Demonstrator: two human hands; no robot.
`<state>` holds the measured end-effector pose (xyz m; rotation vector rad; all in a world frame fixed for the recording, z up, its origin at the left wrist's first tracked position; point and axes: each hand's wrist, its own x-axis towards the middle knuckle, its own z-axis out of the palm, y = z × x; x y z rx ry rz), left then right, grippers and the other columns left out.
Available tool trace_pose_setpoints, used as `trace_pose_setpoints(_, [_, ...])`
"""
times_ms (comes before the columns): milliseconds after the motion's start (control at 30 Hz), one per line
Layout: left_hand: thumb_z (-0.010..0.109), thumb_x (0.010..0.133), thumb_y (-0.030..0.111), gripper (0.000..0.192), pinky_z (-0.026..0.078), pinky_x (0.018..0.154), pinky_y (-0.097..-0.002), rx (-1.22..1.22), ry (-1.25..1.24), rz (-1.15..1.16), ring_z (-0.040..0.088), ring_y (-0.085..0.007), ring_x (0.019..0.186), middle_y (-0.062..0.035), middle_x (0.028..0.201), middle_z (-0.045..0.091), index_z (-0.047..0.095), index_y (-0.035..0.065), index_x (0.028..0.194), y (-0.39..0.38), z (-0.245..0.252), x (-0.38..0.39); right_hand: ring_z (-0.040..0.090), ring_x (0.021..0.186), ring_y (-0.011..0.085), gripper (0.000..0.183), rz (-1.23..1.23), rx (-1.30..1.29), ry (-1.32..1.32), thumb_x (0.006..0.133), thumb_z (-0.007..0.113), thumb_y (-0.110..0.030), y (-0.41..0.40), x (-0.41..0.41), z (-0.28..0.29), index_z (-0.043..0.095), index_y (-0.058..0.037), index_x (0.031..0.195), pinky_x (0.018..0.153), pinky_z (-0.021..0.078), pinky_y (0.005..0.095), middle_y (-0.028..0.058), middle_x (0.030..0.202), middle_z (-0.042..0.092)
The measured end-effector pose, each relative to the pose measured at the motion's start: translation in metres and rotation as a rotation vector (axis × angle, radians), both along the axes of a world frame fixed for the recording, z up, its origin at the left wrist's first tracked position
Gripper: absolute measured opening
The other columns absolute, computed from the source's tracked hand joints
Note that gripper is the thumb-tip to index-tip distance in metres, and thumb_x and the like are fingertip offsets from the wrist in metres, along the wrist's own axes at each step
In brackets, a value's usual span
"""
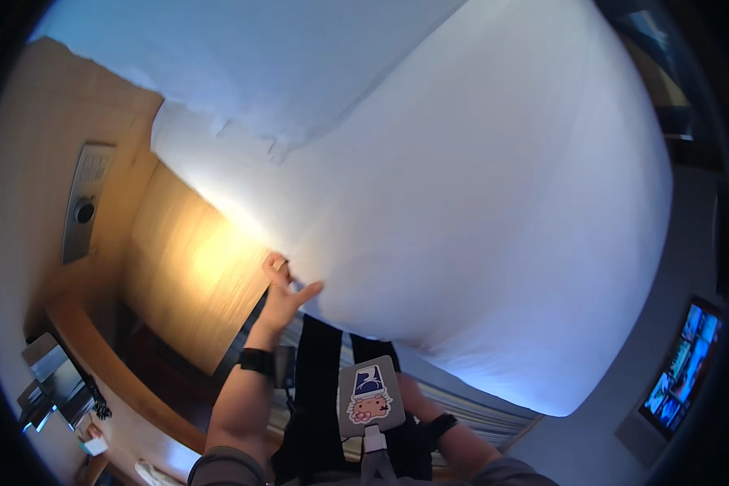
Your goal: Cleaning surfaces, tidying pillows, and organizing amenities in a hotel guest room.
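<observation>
A bed covered with a white sheet [462, 200] spreads before me, its corner rounding off at the lower right. On top, toward the far side, lies a further layer of white bedding [267, 54] with a creased edge. My left hand [288, 294] is at the near edge of the sheet, thumb spread away from the curled fingers, and I see nothing clearly gripped in it. Low against my body, my right hand [408, 395] is mostly hidden behind a grey card holder [372, 395] with cartoon stickers, which hangs from my neck.
Beside the bed is a lamp-lit wooden panel [200, 261]. A metal control plate [86, 203] with a black knob sits on the headboard wall. A curved wooden ledge [121, 370] runs at lower left. Striped fabric [474, 407] shows below the bed; a lit screen [680, 367] stands right.
</observation>
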<state>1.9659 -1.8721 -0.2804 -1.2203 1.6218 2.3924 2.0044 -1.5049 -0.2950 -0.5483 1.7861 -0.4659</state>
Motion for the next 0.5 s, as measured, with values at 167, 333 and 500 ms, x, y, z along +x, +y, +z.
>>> trace_pose_setpoints(167, [0.071,0.072,0.030,0.032,0.012,0.108,-0.0482,-0.399,-0.229,-0.807,0.059,-0.0247,0.098,-0.0090,0.091,0.068,0.066,0.0121,0.099,-0.040,0.008,0.052,0.062,0.086,0.0269,0.029,-0.648,-0.139,-0.268,0.085,0.056,-0.022,-0.046,0.012,0.019,0.052,-0.0046,0.108,0.075,0.0480,0.0344,0.0149,0.092,0.063])
trace_pose_setpoints(333, [0.065,0.076,0.028,0.022,0.050,0.074,-0.0373,-0.500,0.093,-1.064,0.062,-0.0278,0.066,-0.0103,0.078,0.066,0.067,0.0104,0.089,0.078,0.121,0.062,0.061,0.094,0.0197,0.052,-0.931,-0.218,-0.293,0.089,0.055,-0.023,-0.097,-0.058,0.188,0.033,-0.0036,0.132,0.081,0.0469,0.0319,0.0147,0.097,0.064])
trace_pose_setpoints(500, [0.056,0.083,0.021,0.029,0.049,0.071,-0.0415,-0.290,0.415,-1.112,0.060,-0.0363,0.077,-0.0202,0.085,0.060,0.054,-0.0009,0.102,0.193,0.218,0.029,0.061,0.089,0.0221,0.046,-0.685,0.132,-0.064,0.083,0.060,-0.023,-0.048,-0.096,0.267,0.048,0.0036,0.120,0.074,0.0496,0.0327,0.0170,0.099,0.062])
